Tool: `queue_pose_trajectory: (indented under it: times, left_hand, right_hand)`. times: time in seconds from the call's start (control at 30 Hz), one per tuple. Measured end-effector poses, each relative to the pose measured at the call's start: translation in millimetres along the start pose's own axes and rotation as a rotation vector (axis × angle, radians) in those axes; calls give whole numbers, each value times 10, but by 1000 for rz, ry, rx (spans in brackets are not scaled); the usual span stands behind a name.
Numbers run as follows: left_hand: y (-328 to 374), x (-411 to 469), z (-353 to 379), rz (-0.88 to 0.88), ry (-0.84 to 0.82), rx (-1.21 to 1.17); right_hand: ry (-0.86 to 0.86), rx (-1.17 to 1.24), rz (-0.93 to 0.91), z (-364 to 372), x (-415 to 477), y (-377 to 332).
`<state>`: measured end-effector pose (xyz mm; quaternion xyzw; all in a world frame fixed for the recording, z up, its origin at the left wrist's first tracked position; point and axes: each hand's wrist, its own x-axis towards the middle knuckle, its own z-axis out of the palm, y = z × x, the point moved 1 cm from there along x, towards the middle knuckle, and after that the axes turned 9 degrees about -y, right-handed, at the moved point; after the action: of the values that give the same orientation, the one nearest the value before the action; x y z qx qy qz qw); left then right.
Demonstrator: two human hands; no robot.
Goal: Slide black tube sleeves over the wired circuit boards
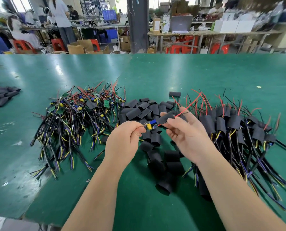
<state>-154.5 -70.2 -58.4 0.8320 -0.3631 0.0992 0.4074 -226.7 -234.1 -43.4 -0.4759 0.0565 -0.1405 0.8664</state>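
1. My left hand [122, 139]: fingers curled, thumb and forefinger pinching the 9 o'clock end of one wired circuit board [150, 124]. The board is bare, with blue and yellow parts showing.
2. My right hand [187, 130]: thumb and fingers gripping a black tube sleeve [168, 117], just at 2 o'clock of the board. The board's red and black leads [191, 104] come out of the sleeve's far end.
3. Loose sleeves [139, 109]: a heap on the green desk [155, 72], running from 12 to 6 o'clock under my hands.
4. Unsleeved boards [80, 114]: a tangled pile at 9 to 10 o'clock.
5. Sleeved boards [230, 127]: a pile at 3 o'clock, beside my right hand.
6. A second sleeve heap [0, 97]: far out at 9 o'clock, at the desk's edge.
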Motion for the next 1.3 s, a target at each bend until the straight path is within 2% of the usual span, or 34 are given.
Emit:
queue_pose_trajectory:
  times: [0.27, 0.43, 0.5, 0.67, 0.87, 1.3]
  left_hand:
    - [-5, -1, 20, 10, -55, -71]
    - [9, -4, 10, 14, -85, -56]
    - [22, -7, 9, 12, -73, -54]
    - [40, -12, 8, 24, -20, -36]
    - [68, -13, 0, 46, 32, -11]
    - [90, -31, -17, 32, 44, 114]
  right_hand:
    - [-221, -125, -125, -27, -10, -8]
    - [-148, -566, -216, -92, -1, -52]
    - [-92, -643, -187, -130, 12, -50]
    - [-7, -564, -48, -142, 36, 6]
    - [-24, -186, 91, -39, -7, -9]
    - [-174, -262, 66, -34, -38, -25]
